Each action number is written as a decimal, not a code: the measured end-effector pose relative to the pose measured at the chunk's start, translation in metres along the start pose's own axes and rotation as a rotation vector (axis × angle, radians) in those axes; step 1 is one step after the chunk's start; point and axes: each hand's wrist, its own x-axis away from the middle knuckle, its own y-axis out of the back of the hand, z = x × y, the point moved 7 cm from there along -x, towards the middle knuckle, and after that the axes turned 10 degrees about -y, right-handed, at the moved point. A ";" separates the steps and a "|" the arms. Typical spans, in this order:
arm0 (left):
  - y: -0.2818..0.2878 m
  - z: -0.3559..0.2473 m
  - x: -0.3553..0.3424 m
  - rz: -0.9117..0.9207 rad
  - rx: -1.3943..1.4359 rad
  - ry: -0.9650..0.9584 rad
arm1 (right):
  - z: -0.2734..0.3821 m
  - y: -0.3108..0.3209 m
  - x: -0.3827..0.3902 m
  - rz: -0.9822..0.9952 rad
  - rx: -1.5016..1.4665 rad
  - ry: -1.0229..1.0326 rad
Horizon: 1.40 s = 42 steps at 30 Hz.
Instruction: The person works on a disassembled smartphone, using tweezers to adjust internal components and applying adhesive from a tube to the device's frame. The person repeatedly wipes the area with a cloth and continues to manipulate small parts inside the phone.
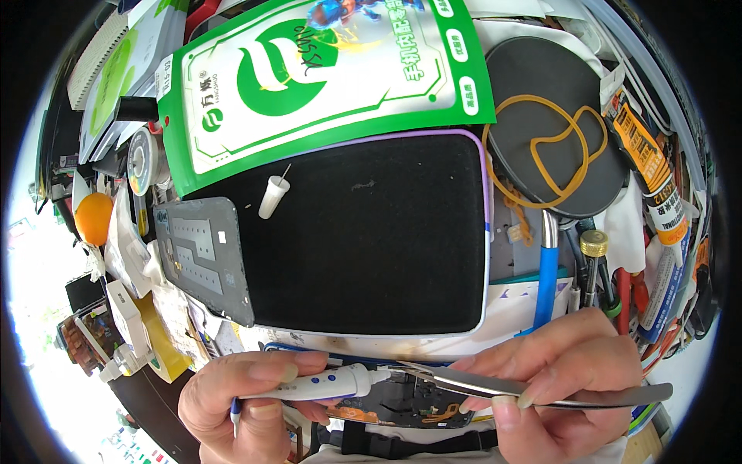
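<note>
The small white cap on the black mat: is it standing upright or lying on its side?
Lying on its side: the white cap rests lengthwise on the black mat, its thin pin pointing up and right.

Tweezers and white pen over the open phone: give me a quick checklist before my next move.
1. Left hand holds the white pen: ok.
2. Right hand pinches the tweezers: ok.
3. Tweezer tips meet the pen nozzle: ok.
4. Open phone steady under the tools: cannot tell, partly hidden.
5. Black mat free for parts: ok, only a white cap lies on it.
6. Back cover set aside: ok.
</note>
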 end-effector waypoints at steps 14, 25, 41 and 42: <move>-0.003 -0.002 -0.003 0.032 -0.137 0.026 | -0.002 0.002 -0.001 -0.058 -0.028 0.008; -0.001 -0.001 -0.002 -0.002 -0.137 0.028 | -0.008 0.002 -0.007 0.005 -0.032 0.088; -0.004 -0.004 -0.005 0.022 -0.196 0.009 | -0.007 0.004 -0.004 -0.041 -0.109 0.104; -0.004 -0.004 -0.005 0.032 -0.221 0.008 | -0.007 0.004 -0.005 -0.040 -0.114 0.102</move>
